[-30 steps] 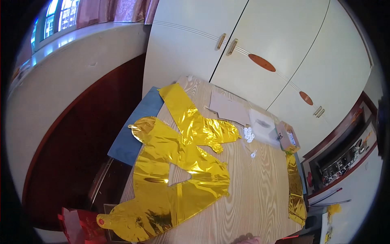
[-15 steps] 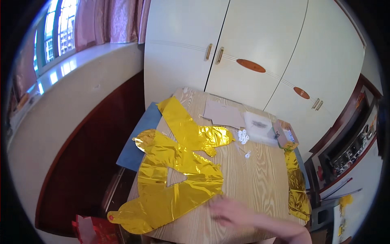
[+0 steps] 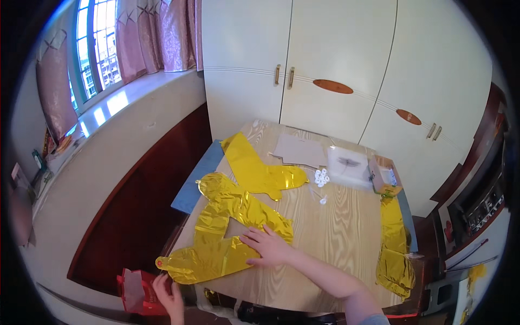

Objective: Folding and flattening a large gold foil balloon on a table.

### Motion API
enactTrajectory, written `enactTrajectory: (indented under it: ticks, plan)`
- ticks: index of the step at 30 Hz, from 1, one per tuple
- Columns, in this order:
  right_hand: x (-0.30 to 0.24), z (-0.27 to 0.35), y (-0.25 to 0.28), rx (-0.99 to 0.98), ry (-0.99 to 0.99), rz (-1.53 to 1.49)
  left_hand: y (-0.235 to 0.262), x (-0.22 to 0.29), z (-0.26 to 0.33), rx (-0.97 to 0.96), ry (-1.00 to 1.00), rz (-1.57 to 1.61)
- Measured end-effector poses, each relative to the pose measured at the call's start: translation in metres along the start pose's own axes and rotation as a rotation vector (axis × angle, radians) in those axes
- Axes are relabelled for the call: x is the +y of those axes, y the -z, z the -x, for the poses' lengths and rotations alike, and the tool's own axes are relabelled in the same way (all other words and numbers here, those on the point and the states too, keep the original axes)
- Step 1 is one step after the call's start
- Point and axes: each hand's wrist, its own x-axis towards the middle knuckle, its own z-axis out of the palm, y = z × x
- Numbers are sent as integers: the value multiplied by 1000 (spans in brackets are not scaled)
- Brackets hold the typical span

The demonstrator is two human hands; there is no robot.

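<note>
A deflated gold foil balloon [image 3: 216,238] with an opening in its middle lies flat on the near left part of the table. Spread across its right side is my right hand [image 3: 268,246], open, palm down on the foil. My left hand [image 3: 169,297] is open beside the table's near left edge, just below the balloon's lower left end, fingers pointing up and holding nothing I can see. At that end of the balloon sits a small red spot. Beyond it lies a second flat gold foil balloon [image 3: 257,173].
The wooden table [image 3: 336,244] also holds a grey card [image 3: 300,150], white rings [image 3: 321,177], a clear plastic packet [image 3: 349,165], a small box [image 3: 385,176] and folded gold foil [image 3: 394,244] along the right edge. A red bag [image 3: 135,292] stands lower left.
My right hand has moved left and up onto the near balloon. My left hand has come into view at lower left. The view has shifted, and the near balloon's lower end looks raised.
</note>
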Motion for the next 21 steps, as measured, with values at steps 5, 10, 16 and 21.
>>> enactTrajectory:
  ticks: [5, 10, 16, 21]
  plan:
    - [-35, 80, 2, 9, -103, 83, -16, 155, -18, -690, -647, -323]
    - [-60, 193, 16, -9, -278, 121, -46, 168, -4, -973, -1077, -417]
    - [-86, 284, 26, -14, -395, 122, -69, 196, 5, -1041, -1308, -295]
    - [-64, 321, 14, 115, -393, 67, -119, 198, -11, -969, -1408, -297]
